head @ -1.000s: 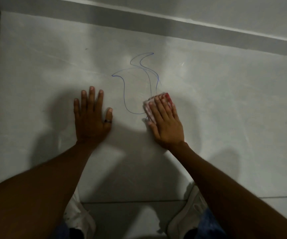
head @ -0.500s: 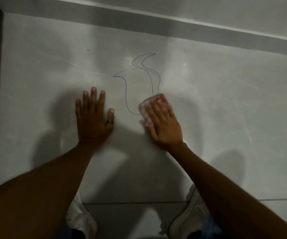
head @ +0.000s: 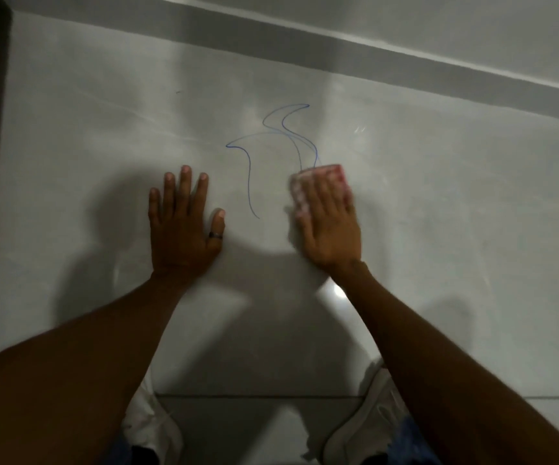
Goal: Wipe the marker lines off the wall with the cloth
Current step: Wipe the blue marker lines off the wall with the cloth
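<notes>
Left hand (head: 184,226) flat on the wall (head: 439,196), fingers spread, holding nothing; dark ring (head: 215,235) on the thumb. Right hand (head: 330,223) pressed flat over a folded cloth (head: 315,174), white with red at its top edge, pinning it to the wall; hand and cloth are motion-blurred. Blue marker lines (head: 271,142) sit between and above the hands: a long curve drops between them, and the right-hand strokes run down to the cloth's top edge. White shoes (head: 362,427) at bottom.
</notes>
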A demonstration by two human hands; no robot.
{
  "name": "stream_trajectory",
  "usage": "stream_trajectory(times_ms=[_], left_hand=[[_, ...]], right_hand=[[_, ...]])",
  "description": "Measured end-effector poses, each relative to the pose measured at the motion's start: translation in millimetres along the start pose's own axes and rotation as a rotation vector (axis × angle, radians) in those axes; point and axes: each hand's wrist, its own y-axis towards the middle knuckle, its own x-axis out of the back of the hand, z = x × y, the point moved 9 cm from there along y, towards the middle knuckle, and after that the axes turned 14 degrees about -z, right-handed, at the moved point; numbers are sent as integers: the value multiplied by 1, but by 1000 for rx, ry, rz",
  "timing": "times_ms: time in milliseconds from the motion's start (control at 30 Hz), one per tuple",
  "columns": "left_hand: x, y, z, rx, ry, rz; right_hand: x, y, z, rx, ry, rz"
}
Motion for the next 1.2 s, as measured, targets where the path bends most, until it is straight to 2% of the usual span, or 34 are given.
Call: stream_trajectory(times_ms=[33, 67, 167, 267, 367, 467, 533, 567, 633, 667, 767, 867, 900, 967, 1000, 1067, 1100, 1167, 1200], left_hand=[[0, -1, 1, 2, 3, -1], [0, -2, 1, -1, 4, -3], [-2, 0, -1, -18, 11, -18], [-4, -2, 3, -19, 32, -22], [-5, -2, 2, -29, 37, -33], [-4, -2, 4, -25, 38, -36], [-5, -2, 2, -31, 37, -22], [-4, -2, 1, -29, 38, -20], [-3, -2, 2, -18, 38, -14], [-3, -3, 2, -18, 38, -9], [-3, -3, 1, -20, 42, -5], [-2, -2, 2, -8, 34, -2], [-2, -2, 2, -11, 28, 0], [-3, -2, 0, -21, 22, -2], [-3, -2, 0, -20, 25, -6], [-2, -3, 3, -14, 33, -10], [-2, -3, 3, -15, 32, -9], [-2, -2, 0, -23, 26, -8], [-2, -1, 0, -23, 28, -9]], right_hand=[[3, 10, -15, -149, -40, -13], [2, 15, -17, -187, -72, -6], [-1, 33, -1, 7, -39, 20], [3, 55, -16, -139, -33, 13], [-3, 71, 0, -52, -22, 39], [-1, 93, -1, -165, -7, 24], [-7, 108, 11, -50, 1, 54], [-8, 116, 12, -50, 9, 60], [-5, 134, 7, -184, 13, 40], [-5, 141, 11, -186, 12, 50], [-12, 148, 42, 64, 51, 94], [-6, 147, 29, -126, 28, 55], [-6, 144, 34, -90, 23, 71], [-14, 134, 54, 132, 40, 126], [-14, 132, 55, 144, 57, 133], [-9, 126, 46, 21, 49, 103], [-8, 120, 46, 18, 50, 97], [-12, 103, 55, 151, 62, 97], [-11, 97, 55, 149, 78, 88]])
